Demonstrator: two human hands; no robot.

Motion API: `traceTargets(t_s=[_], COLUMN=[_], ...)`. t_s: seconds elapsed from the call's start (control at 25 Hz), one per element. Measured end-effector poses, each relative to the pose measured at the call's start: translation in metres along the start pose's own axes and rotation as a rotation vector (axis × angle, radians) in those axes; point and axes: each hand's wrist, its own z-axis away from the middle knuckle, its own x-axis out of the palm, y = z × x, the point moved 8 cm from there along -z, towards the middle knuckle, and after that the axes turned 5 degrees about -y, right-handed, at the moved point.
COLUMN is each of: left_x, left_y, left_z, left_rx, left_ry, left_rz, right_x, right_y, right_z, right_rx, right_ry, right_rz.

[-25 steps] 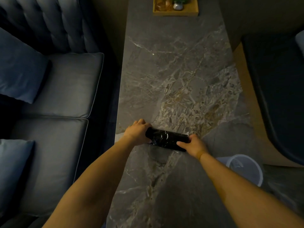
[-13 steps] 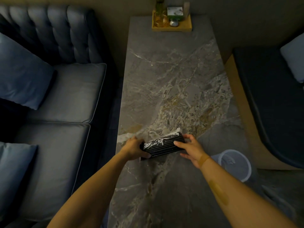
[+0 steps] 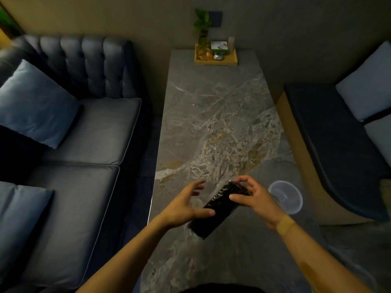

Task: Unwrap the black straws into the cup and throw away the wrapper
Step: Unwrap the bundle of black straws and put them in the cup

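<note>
Fingers [image 3: 240, 196] of the right hand [image 3: 257, 199] pinch the far end of the wrapped bundle of black straws [image 3: 220, 210], held tilted above the marble table [image 3: 215, 115]. Beside it the left hand [image 3: 186, 205] is spread open, thumb touching the bundle's near part without gripping it. Right of the hands sits a clear cup [image 3: 285, 196]. At the table's far end rests a wooden tray [image 3: 215, 58]; a blue sofa [image 3: 84, 132] lies left.

Marble table [image 3: 211, 115] with cup [image 3: 285, 196], tray [image 3: 215, 57]
</note>
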Motion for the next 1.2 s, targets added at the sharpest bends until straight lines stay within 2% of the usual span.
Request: traceTargets(t_s=[0.16, 0.24, 0.32, 0.4, 0.44, 0.52, 0.6, 0.76, 0.92, 1.0, 1.08, 1.2], left_x=[0.049, 0.066, 0.079, 0.089, 0.092, 0.104, 0.125, 0.166, 0.201, 0.206, 0.204, 0.186], left_y=[0.024, 0.027, 0.029, 0.034, 0.037, 0.048, 0.063, 0.083, 0.102, 0.106, 0.112, 0.122], left_z=[0.009, 0.014, 0.018, 0.023, 0.027, 0.034, 0.04, 0.043, 0.048, 0.052, 0.059, 0.074], left_rx=[0.059, 0.083, 0.099, 0.094, 0.093, 0.153, 0.243, 0.319, 0.354, 0.368, 0.454, 0.582], left_ry=[-0.053, 0.052, 0.201, 0.389, 0.497, 0.652, 0.715, 0.674, 0.623, 0.561, 0.47, 0.488], left_rz=[0.217, 0.269, 0.26, 0.157, 0.077, -0.085, -0.214, -0.342, -0.69, -0.697, -0.629, -0.63], right_x=[0.005, 0.001, -0.01, -0.026, -0.027, -0.012, 0.0, -0.022, -0.05, -0.062, -0.069, -0.074], right_y=[-0.009, -0.01, -0.007, 0.001, 0.007, 0.02, 0.028, 0.033, 0.035, 0.035, 0.036, 0.03], right_z=[0.03, 0.042, 0.055, 0.075, 0.086, 0.103, 0.115, 0.124, 0.125, 0.127, 0.128, 0.133], right_rx=[-0.04, -0.053, -0.08, -0.085, -0.088, -0.098, -0.095, -0.108, -0.128, -0.121, -0.1, -0.097], right_ry=[-0.12, -0.128, 0.001, 0.251, 0.32, 0.272, 0.184, 0.238, 0.206, 0.177, 0.127, 0.034], right_rz=[0.075, 0.022, 0.043, 0.113, 0.107, 0.011, -0.138, -0.203, -0.19, -0.174, -0.157, -0.128])
